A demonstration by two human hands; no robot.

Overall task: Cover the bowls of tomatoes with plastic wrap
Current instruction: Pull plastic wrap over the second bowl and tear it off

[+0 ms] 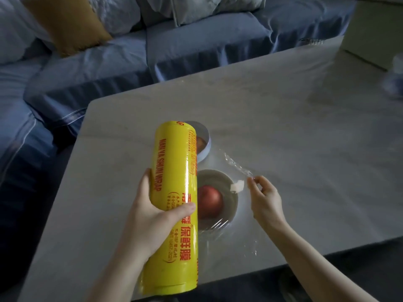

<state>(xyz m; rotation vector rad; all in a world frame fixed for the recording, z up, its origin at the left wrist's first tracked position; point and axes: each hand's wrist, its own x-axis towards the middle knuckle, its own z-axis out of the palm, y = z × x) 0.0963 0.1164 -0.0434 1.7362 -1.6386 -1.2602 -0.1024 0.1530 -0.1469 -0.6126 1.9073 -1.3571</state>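
My left hand (152, 212) grips a big yellow roll of plastic wrap (174, 205) with red lettering, held above the table's near left. A clear sheet of film (236, 165) stretches from the roll to the right, over a grey bowl (231, 201) with one red tomato (209, 201) in it. My right hand (265, 198) pinches the film's free edge just right of that bowl. A second bowl (206, 142), white and round, stands behind, half hidden by the roll; something orange-red shows inside it.
The bowls stand on a pale grey table (283, 118). A blue sofa (196, 44) with a mustard cushion (65, 25) runs behind and to the left. A pale box (375, 29) and a blurred clear object (395, 75) sit at the table's far right.
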